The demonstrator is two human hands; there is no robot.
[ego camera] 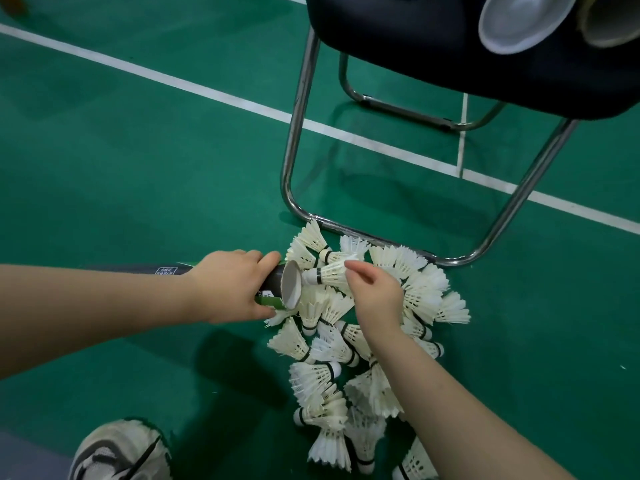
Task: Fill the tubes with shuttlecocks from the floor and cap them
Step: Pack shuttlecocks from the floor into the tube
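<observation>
My left hand [232, 287] grips a dark shuttlecock tube [277, 284] near its open mouth; the tube lies almost level, its mouth facing right. My right hand [375, 296] pinches the feather end of a white shuttlecock [327, 274] whose cork tip sits at the tube's mouth. A pile of several white shuttlecocks [349, 362] is spread on the green floor under and below both hands.
A black chair [450, 53] on chrome legs [294, 133] stands just behind the pile. A clear plastic cap [519, 20] and an open tube end [613, 20] lie on its seat. White court lines cross the floor. A sneaker [121, 452] is at bottom left.
</observation>
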